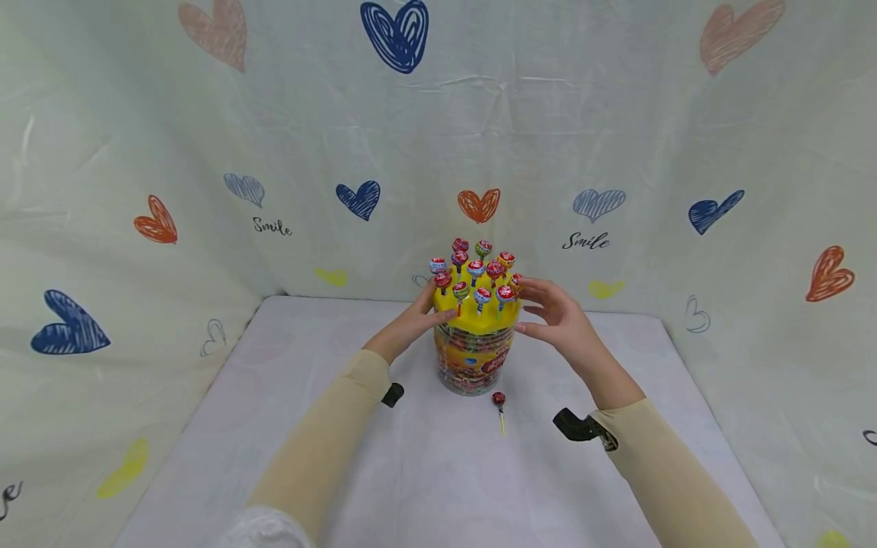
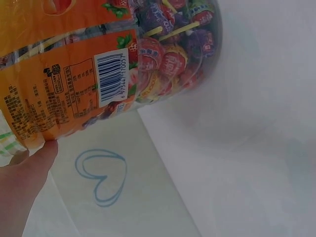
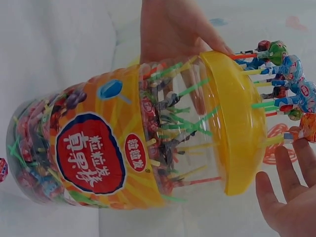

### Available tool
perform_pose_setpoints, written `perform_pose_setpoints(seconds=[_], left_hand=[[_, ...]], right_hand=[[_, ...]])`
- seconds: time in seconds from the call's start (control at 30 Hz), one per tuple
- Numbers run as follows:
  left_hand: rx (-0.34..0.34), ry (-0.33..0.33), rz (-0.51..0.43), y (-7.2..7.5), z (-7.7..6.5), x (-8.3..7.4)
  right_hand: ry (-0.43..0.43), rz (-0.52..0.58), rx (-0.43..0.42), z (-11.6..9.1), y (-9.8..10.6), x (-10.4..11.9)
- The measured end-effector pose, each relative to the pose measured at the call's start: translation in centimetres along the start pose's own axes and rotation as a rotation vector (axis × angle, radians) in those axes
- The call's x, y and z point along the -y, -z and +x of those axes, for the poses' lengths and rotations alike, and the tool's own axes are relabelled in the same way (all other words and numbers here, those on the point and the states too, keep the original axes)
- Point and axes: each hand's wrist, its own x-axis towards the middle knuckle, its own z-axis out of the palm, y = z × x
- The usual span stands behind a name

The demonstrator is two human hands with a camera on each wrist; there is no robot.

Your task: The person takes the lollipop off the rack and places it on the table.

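A clear plastic lollipop jar (image 1: 471,358) with an orange label (image 3: 106,140) stands upright on the table, full of wrapped lollipops. Its yellow lid (image 3: 237,128) carries several lollipops (image 3: 291,74) stuck in by their sticks, heads up. My left hand (image 1: 414,323) holds the jar from the left just under the lid, thumb to the front and some fingers behind the clear wall. On the right, my right hand (image 1: 558,316) has its fingers spread beside the lid; a fingertip touches an orange-wrapped lollipop (image 3: 307,127) there. A single dark red lollipop (image 1: 499,398) lies in front of the jar.
The white-covered table (image 1: 438,472) stretches toward me and to both sides. Behind it hangs a pale curtain (image 1: 438,137) printed with hearts. Dark wrist camera mounts (image 1: 575,426) jut from the sleeves over the table.
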Motion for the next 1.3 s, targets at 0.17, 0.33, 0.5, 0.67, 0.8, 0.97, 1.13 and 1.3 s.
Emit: perform_pose_setpoints(seconds=[0.17, 0.33, 0.5, 0.67, 0.8, 0.97, 1.13, 1.3], left_hand=[[0.004, -0.029, -0.022, 0.1, 0.3, 0.1], [0.011, -0.036, -0.028, 0.0, 0.3, 0.1], [0.006, -0.022, -0.038, 0.0, 0.2, 0.0], [-0.004, -0.026, -0.041, -0.1, 0.3, -0.1], [-0.008, -0.019, -0.039, -0.2, 0.4, -0.2], [-0.004, -0.01, -0.026, -0.1, 0.1, -0.2], [-0.005, 0.019, 0.001, 0.0, 0.0, 0.0], [-0.009, 0.022, 0.002, -0.1, 0.0, -0.1]], right_hand=[[0.023, 0.019, -0.024, -0.1, 0.1, 0.3], [0.04, 0.069, -0.089, -0.7, 0.5, 0.8], [0.022, 0.089, -0.093, -1.6, 1.1, -0.1], [-0.033, 0.125, -0.067, -2.7, 1.4, -2.1], [-0.103, 0.136, -0.041, -3.6, 1.4, -3.8], [-0.168, 0.126, -0.024, -4.6, 1.2, -5.6], [-0.234, 0.118, -0.03, -5.3, 1.0, -7.2], [-0.293, 0.117, -0.031, -6.0, 1.0, -9.3]])
